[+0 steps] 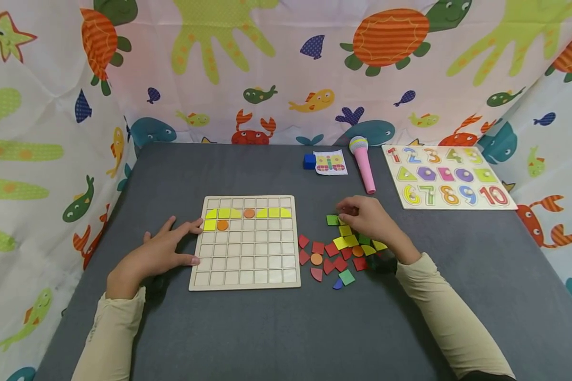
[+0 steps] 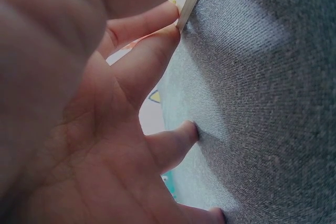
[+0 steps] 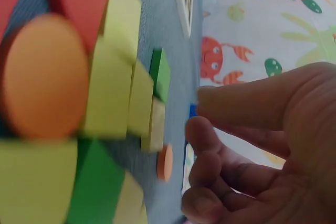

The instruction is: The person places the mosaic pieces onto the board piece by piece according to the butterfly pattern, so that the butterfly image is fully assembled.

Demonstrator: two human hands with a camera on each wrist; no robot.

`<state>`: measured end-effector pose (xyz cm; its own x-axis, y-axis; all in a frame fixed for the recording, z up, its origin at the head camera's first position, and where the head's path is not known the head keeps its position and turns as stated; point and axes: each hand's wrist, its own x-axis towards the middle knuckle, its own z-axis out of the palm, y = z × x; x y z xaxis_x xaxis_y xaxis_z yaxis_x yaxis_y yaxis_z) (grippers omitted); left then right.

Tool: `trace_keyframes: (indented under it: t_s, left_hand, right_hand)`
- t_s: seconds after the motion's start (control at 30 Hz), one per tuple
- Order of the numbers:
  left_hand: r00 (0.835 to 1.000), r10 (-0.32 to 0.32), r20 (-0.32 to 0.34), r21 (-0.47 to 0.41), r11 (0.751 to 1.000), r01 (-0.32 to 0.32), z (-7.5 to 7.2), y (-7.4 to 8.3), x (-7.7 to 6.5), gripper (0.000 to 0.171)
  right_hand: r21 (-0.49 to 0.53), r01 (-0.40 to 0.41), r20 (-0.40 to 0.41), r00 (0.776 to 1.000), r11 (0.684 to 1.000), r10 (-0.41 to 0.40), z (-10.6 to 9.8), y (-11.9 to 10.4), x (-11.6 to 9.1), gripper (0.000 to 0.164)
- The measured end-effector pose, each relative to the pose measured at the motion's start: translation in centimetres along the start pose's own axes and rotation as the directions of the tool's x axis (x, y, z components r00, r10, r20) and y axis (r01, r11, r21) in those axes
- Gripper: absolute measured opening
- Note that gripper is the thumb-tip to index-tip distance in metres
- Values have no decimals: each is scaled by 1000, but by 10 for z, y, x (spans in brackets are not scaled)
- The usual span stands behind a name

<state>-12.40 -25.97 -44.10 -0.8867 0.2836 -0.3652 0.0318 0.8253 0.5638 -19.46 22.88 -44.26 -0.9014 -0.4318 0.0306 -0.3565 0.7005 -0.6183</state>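
A pale wooden grid board (image 1: 246, 263) lies on the grey table. Yellow tiles (image 1: 210, 225) and two orange discs (image 1: 222, 225) fill its second row and the start of the third. At the board's left edge rests my left hand (image 1: 154, 256), fingers spread, thumb and fingertips touching the side. My right hand (image 1: 369, 218) hovers over the far end of a loose pile of coloured tiles. In the right wrist view its thumb and forefinger are a little apart with nothing between them, near a green tile (image 3: 160, 74) and a small orange disc (image 3: 165, 162).
Red tiles (image 1: 318, 247), a teal square (image 1: 346, 277) and a blue piece (image 1: 338, 284) lie right of the board. Farther back are a blue cube (image 1: 309, 162), a pattern card (image 1: 330, 163), a pink toy microphone (image 1: 364, 166) and a number puzzle board (image 1: 462, 205).
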Motion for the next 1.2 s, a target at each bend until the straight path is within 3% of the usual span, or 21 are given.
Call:
trace_keyframes:
  t_s: [0.23, 0.43, 0.73, 0.93, 1.2]
  left_hand:
    - [1000, 10, -3, -7, 1000, -10, 1, -1, -1, 93]
    - [1000, 13, -5, -6, 1000, -13, 0, 0, -2, 93]
    - [1000, 4, -6, -10, 1000, -4, 0, 0, -1, 93]
    - [1000, -3, 1, -3, 1000, 3, 0, -1, 1, 93]
    - [1000, -3, -4, 0, 1000, 3, 0, 0, 0, 91]
  right_hand:
    - [-130, 15, 64, 998, 991, -7, -5, 8, -4, 23]
    - [-152, 1, 58, 998, 988, 8, -1, 11, -4, 20]
    - [-50, -89, 43, 995, 995, 92, -7, 2, -3, 7]
    - [-5, -51, -1, 999, 999, 51, -8, -5, 1, 4]
    - [62, -19, 25, 1000, 998, 18, 10, -22, 17, 5]
